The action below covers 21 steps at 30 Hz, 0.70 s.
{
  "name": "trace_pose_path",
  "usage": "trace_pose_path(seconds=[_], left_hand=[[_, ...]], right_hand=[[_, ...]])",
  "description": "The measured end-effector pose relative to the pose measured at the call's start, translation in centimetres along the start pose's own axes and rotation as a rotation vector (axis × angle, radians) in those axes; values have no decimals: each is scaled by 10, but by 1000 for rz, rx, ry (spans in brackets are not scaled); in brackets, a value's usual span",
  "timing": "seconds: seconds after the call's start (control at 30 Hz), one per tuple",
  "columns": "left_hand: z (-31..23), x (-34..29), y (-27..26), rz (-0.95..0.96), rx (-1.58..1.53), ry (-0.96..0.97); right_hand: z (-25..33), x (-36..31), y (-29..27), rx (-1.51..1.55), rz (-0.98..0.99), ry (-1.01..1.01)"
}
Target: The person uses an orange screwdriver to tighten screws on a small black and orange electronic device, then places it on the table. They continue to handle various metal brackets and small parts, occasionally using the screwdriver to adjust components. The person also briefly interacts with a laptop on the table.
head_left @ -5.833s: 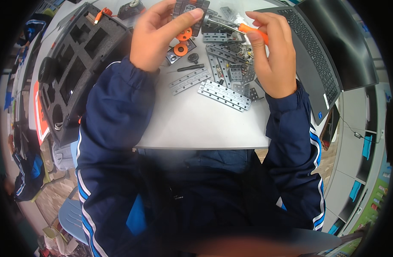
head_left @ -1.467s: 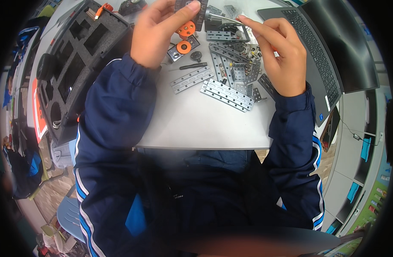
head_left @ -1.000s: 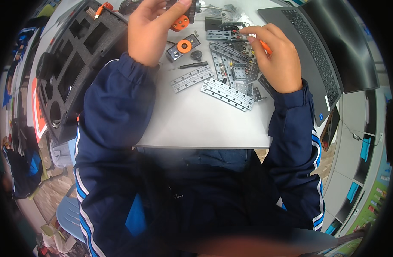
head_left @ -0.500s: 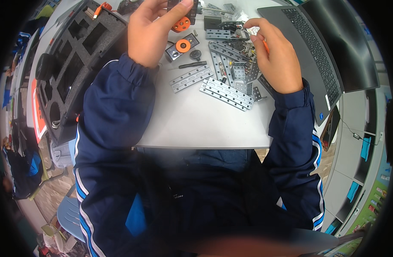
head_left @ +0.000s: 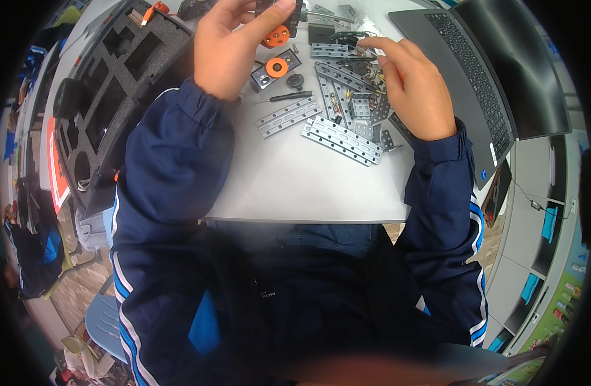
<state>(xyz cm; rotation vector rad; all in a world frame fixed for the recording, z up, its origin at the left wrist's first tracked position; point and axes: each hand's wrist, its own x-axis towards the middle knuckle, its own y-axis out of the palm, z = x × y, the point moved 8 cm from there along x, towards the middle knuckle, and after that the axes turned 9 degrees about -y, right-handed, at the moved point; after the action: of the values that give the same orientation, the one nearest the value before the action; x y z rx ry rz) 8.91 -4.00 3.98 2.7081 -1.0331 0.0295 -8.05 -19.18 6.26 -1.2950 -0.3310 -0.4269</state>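
Note:
At the top of the view my left hand [head_left: 228, 48] is closed around a black motor-like block with an orange round disc [head_left: 276, 36]; part of the block is cut off by the upper edge. A thin metal rod [head_left: 327, 16] runs rightward beside the block; whether they are joined I cannot tell. My right hand [head_left: 416, 80] hovers over a pile of grey perforated metal parts, thumb and index finger apart, index tip close to small black parts [head_left: 358, 42]. Nearer lie a grey block with an orange ring [head_left: 277, 67], a black screwdriver [head_left: 291, 96] and perforated metal beams [head_left: 341, 140].
A black case with cut-out foam [head_left: 118, 83] stands on the left, an orange cable [head_left: 155, 9] at its top. On the right an open laptop [head_left: 459, 71] borders the metal parts. The table's front edge [head_left: 308, 222] runs before my lap.
My right index finger has stretched leftward toward the small black parts. An orange piece seen by the right fingers before is out of sight. The left hand has barely moved.

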Motion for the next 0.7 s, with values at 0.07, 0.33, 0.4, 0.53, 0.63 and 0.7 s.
trace_pose_path(seconds=[0.07,0.33,0.4,0.53,0.63,0.7], left_hand=[[0,0,0,2,6,-1],[-1,0,2,5,31,3],[-1,0,2,5,36,3],[0,0,2,19,40,-11],[4,-1,4,47,73,-12],[4,-2,10,109,63,17]], right_hand=[[0,-1,0,1,8,-1],[-1,1,-1,-14,1,17],[-3,0,1,-34,36,31],[-1,2,-5,4,-72,0],[1,4,-16,74,-236,-36],[1,4,-25,72,-304,-56]])
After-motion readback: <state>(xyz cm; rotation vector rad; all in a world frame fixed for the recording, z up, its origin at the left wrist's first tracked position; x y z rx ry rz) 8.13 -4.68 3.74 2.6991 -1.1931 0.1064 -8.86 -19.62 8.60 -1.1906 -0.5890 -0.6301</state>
